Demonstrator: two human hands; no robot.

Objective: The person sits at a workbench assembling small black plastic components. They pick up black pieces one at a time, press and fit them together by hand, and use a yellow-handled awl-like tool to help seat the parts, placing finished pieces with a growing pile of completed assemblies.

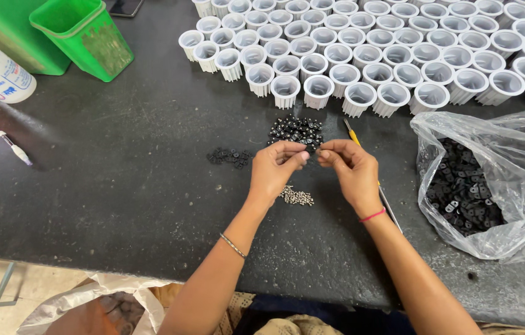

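Where fingertips meet, left hand (273,169) and right hand (352,169), each grip pinched on something unseen.

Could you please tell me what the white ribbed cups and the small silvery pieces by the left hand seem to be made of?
White ribbed cups: probably moulded plastic, matte, with uniform fins. Small silvery pieces by the left hand: likely metal, judging by their bright glints.

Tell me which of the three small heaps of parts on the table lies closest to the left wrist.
The silver heap of small metal pieces, just beside the left hand. It alone is shiny metal; the two black heaps lie farther up, beyond the fingers.
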